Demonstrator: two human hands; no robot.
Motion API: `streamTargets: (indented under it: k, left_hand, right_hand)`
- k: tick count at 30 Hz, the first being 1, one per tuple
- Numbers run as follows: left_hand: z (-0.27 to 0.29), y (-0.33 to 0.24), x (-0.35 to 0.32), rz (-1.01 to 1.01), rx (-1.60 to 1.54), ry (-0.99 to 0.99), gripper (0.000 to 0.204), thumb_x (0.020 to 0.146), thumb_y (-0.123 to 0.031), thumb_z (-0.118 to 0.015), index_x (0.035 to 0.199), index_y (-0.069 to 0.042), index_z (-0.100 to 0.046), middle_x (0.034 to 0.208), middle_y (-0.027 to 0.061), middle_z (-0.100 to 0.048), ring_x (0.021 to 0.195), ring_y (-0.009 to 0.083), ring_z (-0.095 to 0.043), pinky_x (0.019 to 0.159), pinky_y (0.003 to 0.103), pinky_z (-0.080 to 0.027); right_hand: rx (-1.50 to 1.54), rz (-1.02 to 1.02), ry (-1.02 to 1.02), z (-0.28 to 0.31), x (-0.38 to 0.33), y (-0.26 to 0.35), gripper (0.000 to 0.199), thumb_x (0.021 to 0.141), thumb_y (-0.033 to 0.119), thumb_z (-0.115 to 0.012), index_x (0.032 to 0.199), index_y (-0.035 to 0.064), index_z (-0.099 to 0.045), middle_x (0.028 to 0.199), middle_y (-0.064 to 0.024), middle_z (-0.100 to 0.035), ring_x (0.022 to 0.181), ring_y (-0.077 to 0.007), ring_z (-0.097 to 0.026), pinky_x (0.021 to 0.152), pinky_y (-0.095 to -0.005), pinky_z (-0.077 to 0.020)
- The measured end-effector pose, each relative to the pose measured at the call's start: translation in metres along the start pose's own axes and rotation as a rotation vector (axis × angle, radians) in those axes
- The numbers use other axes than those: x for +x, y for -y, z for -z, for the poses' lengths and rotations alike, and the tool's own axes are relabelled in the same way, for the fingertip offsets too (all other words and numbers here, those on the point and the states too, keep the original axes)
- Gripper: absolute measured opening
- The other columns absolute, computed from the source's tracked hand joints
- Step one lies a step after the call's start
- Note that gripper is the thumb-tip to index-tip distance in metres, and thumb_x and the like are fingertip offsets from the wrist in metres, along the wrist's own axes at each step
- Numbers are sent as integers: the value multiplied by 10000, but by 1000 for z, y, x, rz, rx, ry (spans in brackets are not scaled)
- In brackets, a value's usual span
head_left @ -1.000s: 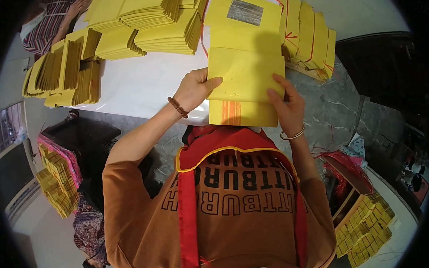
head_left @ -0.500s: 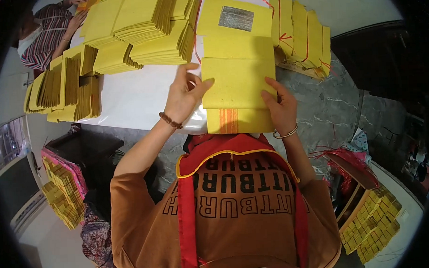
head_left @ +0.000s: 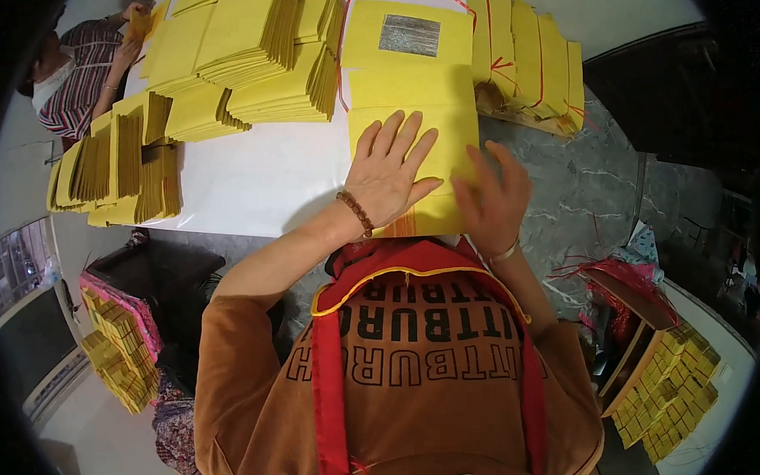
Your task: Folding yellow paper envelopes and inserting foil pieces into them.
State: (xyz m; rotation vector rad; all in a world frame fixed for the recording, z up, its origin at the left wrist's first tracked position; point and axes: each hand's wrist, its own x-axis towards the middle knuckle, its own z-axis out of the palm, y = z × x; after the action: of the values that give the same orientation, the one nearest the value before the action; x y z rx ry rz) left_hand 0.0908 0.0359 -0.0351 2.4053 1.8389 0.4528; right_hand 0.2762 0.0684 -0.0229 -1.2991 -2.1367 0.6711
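My left hand (head_left: 389,174) lies flat, fingers spread, on a layered run of yellow paper (head_left: 450,130) at the table's front edge. A dark silver rectangle (head_left: 409,36) marks the paper's far end, and an orange striped patch (head_left: 406,226) shows at its near end, partly under my left hand. Beside the paper's right edge, my right hand (head_left: 497,196) is slightly blurred by motion, its fingers apart with nothing visible in them. Whether it touches the paper is unclear.
Several stacks of folded yellow paper (head_left: 283,86) cover the white table (head_left: 244,171) on the left. Bundles tied with red string (head_left: 528,56) stand at the right. A co-worker in a striped top (head_left: 86,76) handles paper at the far left. More yellow bundles (head_left: 666,395) lie lower right.
My left hand has gone from holding the paper's left edge to lying flat across its near part. The right hand has let go of the right edge.
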Motion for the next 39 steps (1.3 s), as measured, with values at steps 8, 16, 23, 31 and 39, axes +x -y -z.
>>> streamTargets:
  k: [8, 16, 23, 31, 39]
  left_hand:
    - [5, 2, -6, -38, -35, -23, 649, 797, -460, -578, 1295, -70, -434, 1366, 180, -357, 1259, 361, -315, 1016, 499, -244]
    - [-1, -4, -13, -206, -23, 3, 676, 765, -452, -605, 1245, 4, -465, 1267, 217, -434, 1152, 347, -407, 925, 457, -332]
    - [-6, -8, -10, -178, 265, -145, 483, 744, -130, -537, 1185, 63, -496, 1129, 223, -552, 1007, 328, -541, 843, 389, -448]
    - [49, 59, -68, -14, -177, -445, 492, 663, -1, -577, 1154, 8, -545, 1095, 158, -595, 1010, 287, -576, 884, 381, -461]
    - [-47, 135, -167, 138, 132, -128, 595, 639, -52, -619, 1219, -14, -498, 1230, 137, -515, 1131, 308, -474, 936, 388, -407]
  right_hand:
    - [-307, 464, 153, -16, -37, -27, 567, 817, 437, -565, 1252, 82, -485, 1361, -66, -425, 1277, -305, -360, 1014, -594, -206]
    - [2, 283, 218, 2, -38, -24, 477, 877, 301, -515, 1265, 26, -481, 1295, -114, -503, 1254, -309, -401, 1037, -484, -238]
    - [583, -91, 274, 19, -12, -7, 480, 923, 231, -406, 1322, -34, -390, 1293, -186, -488, 1251, -261, -411, 1046, -372, -264]
    - [463, 88, 97, 15, -5, -21, 445, 930, 196, -397, 1303, -45, -413, 1318, -189, -462, 1259, -288, -398, 1039, -383, -279]
    - [59, 286, 159, 8, -6, -9, 335, 874, 151, -496, 1191, 63, -558, 1236, -101, -551, 1229, -292, -444, 1032, -455, -239]
